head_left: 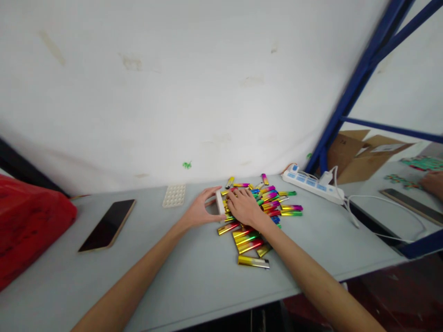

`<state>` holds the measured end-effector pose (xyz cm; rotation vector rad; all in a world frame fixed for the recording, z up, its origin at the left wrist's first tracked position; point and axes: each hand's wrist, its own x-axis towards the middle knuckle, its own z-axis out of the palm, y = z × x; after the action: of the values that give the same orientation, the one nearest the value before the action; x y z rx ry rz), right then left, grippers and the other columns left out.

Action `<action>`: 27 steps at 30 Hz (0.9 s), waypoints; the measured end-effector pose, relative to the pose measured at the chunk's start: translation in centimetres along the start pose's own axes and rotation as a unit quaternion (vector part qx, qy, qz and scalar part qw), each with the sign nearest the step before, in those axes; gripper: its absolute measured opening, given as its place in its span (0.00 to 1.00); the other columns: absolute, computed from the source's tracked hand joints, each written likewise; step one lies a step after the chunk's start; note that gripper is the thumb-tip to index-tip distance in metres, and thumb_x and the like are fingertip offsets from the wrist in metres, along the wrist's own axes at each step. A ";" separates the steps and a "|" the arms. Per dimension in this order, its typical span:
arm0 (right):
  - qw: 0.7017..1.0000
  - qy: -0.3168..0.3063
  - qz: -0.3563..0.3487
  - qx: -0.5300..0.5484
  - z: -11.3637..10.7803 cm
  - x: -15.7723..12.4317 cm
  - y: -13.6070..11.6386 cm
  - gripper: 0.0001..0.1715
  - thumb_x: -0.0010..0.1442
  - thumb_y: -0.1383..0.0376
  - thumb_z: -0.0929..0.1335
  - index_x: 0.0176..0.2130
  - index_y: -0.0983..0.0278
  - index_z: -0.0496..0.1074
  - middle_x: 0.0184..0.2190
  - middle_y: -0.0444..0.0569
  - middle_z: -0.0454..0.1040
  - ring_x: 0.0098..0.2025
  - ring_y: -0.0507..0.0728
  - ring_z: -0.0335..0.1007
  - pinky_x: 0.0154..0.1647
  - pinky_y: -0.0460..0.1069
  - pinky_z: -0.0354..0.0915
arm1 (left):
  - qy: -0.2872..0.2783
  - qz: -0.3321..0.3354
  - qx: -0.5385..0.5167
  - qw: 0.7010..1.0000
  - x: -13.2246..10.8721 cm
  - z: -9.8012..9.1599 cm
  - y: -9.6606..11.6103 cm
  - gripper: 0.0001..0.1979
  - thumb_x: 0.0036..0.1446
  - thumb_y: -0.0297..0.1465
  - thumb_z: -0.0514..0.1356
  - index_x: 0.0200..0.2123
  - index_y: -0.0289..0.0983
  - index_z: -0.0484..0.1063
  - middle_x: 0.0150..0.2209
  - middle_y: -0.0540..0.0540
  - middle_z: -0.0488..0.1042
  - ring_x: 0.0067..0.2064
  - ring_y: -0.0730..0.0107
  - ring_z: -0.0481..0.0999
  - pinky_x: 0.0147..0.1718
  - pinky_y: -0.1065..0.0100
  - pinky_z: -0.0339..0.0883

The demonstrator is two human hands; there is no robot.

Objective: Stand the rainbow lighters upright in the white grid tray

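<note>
My left hand (202,208) is closed around a white block-like holder (220,204), thumb at the near end and fingers at the far end. The holder stands on its side, and its face towards the pile is hidden. Against its right side, my right hand (242,206) rests on shiny multicoloured lighters (268,198), its fingers bent over some of them. What lies right under the fingertips is mostly covered. More lighters spread out around this hand, and a yellow and silver lighter (254,262) lies nearest the table's front edge.
A white tray with rows of holes (174,195) lies left of my hands. Farther left are a dark phone (108,226) and a red bag (31,221). At right are a power strip (313,184), a blue frame (349,99), a cardboard box (367,154) and another person's hand (433,182).
</note>
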<state>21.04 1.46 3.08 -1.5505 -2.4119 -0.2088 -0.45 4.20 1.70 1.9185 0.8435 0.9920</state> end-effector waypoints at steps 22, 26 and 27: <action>0.999 0.020 -0.022 0.013 0.5 -0.9 -0.9 0.20 0.77 0.59 0.57 0.56 0.60 0.73 0.60 0.57 0.73 0.60 0.64 0.68 0.70 0.64 0.52 | -0.013 -0.039 -0.008 0.999 -1.2 -3.7 -0.5 0.45 0.49 0.41 0.76 0.68 0.47 0.66 0.70 0.39 0.62 0.72 0.45 0.63 0.68 0.44 0.64; 0.999 0.022 -0.030 0.040 0.4 -0.9 -0.7 0.21 0.78 0.57 0.58 0.57 0.59 0.73 0.63 0.56 0.71 0.65 0.63 0.65 0.71 0.65 0.51 | 0.005 -0.049 0.020 0.999 -1.1 -4.1 -1.2 0.46 0.54 0.45 0.72 0.72 0.46 0.59 0.73 0.38 0.59 0.72 0.46 0.62 0.68 0.45 0.62; 0.998 0.023 -0.031 0.045 0.3 -0.9 -0.7 0.21 0.78 0.57 0.58 0.58 0.59 0.73 0.64 0.56 0.71 0.66 0.63 0.64 0.71 0.66 0.51 | 0.019 -0.044 0.055 0.997 -1.0 -4.2 -1.4 0.46 0.56 0.47 0.71 0.73 0.45 0.57 0.74 0.38 0.58 0.73 0.46 0.60 0.70 0.44 0.60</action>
<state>20.74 0.51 2.52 -1.4181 -2.4011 -0.1428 -4.82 5.50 1.73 1.9428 1.0148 0.9477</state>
